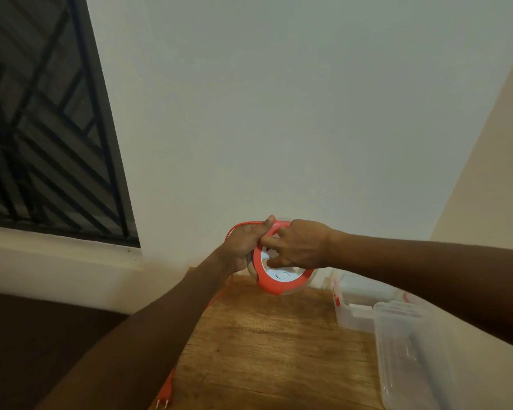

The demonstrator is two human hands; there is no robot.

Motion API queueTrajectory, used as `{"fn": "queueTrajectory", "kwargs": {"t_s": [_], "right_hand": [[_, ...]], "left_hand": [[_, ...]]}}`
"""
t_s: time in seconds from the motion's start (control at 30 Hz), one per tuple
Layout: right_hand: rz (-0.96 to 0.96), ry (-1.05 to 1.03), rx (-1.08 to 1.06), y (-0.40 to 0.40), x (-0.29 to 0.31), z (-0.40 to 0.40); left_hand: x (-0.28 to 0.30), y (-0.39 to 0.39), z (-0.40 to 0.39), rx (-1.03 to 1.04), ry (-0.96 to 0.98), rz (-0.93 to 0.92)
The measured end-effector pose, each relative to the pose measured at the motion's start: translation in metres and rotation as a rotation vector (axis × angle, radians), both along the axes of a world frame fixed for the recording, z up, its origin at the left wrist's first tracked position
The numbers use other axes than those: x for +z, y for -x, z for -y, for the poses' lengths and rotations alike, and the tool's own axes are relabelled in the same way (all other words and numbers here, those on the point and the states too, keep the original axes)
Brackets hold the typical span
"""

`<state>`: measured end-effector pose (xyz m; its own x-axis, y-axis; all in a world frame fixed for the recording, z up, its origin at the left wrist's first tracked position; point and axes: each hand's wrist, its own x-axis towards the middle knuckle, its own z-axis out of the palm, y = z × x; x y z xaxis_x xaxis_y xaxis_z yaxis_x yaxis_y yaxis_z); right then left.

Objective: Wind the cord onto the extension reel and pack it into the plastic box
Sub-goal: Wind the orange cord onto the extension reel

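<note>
A round extension reel [282,281], red rimmed with a white face, is held up above the far end of a wooden table [273,344]. My left hand [245,245] grips its left rim, thumb over the top. My right hand [301,247] lies on the reel's face with fingers curled on it. A thin red cord [219,297] loops over the reel's top and hangs down past my left forearm. Its red plug [166,390] rests at the table's near edge. The clear plastic box [359,306] with red latches stands open at the right.
A clear plastic lid [409,356] lies at the table's right side, in front of the box. A white wall rises directly behind the table. A barred dark window [42,128] fills the upper left, above a pale ledge.
</note>
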<state>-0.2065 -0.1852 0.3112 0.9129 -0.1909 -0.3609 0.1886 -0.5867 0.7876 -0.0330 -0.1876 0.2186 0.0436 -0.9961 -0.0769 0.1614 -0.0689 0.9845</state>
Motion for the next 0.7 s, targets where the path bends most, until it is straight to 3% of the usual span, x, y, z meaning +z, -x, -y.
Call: {"fn": "queueTrajectory", "kwargs": {"t_s": [0.57, 0.7], "right_hand": [[0.106, 0.246, -0.095, 0.005, -0.015, -0.011], [0.111, 0.157, -0.109, 0.005, -0.011, -0.002]], "left_hand": [[0.004, -0.006, -0.004, 0.102, 0.017, -0.135], [0.006, -0.008, -0.006, 0.101, 0.031, -0.15]]}}
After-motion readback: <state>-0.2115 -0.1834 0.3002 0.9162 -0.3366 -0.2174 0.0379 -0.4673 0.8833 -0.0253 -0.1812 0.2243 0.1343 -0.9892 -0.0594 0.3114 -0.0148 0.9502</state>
